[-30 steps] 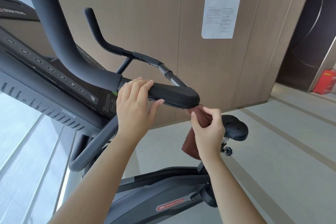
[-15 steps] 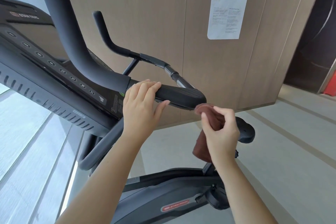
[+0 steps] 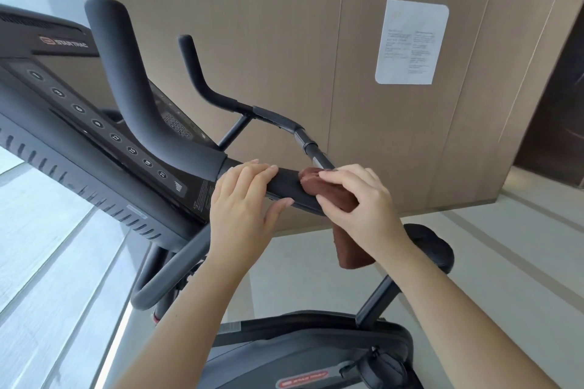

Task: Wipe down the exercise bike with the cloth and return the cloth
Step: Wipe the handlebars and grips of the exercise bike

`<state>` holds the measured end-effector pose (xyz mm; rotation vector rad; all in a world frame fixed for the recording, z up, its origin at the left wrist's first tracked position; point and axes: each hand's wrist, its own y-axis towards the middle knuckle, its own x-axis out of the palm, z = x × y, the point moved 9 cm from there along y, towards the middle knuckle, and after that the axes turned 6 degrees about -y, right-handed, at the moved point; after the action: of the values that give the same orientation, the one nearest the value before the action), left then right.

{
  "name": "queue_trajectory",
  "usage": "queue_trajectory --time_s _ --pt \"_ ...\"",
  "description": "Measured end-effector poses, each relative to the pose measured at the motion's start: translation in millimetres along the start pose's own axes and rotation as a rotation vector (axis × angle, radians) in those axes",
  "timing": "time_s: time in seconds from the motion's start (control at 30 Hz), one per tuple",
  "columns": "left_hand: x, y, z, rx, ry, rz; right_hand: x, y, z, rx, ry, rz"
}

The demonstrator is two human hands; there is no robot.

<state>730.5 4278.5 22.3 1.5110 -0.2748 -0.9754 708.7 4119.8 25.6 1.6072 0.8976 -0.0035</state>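
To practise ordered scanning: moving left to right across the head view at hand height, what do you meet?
Black button-studded console panel, left hand gripping black handlebar, right hand holding brown cloth, black padded saddle.

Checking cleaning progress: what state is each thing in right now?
cloth: bunched over the handlebar grip, end hanging down.
right hand: grips the cloth on the grip.
left hand: holds the handlebar grip, thumb underneath.
console: display dark.
notice: flat on the wall.

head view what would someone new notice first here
At centre, the left hand grips the black handlebar pad while the right hand presses a brown cloth onto its end. Behind, a white paper notice hangs on the wood-panel wall, upper right.
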Motion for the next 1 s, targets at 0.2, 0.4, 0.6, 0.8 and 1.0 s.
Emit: queue_trajectory --time_s 0.2,0.4,0.6,0.8,1.0 --pt "-6 6 0 0.026 0.014 -0.081 -9 9 14 0.015 0.104 -0.137" --pt "-13 4 -3 -0.061 -0.032 -0.098 22 35 -24 -0.077 0.125 -0.173" --pt "-5 1 8 -0.067 0.055 -0.135 12 22 6 -0.152 0.144 -0.178" --pt "21 8 27 -0.028 0.07 -0.175 -6 0 75 -0.165 0.218 -0.198" --pt "26 9 27 -0.049 0.108 -0.136 -2 41 120 0.02 0.414 -0.166"
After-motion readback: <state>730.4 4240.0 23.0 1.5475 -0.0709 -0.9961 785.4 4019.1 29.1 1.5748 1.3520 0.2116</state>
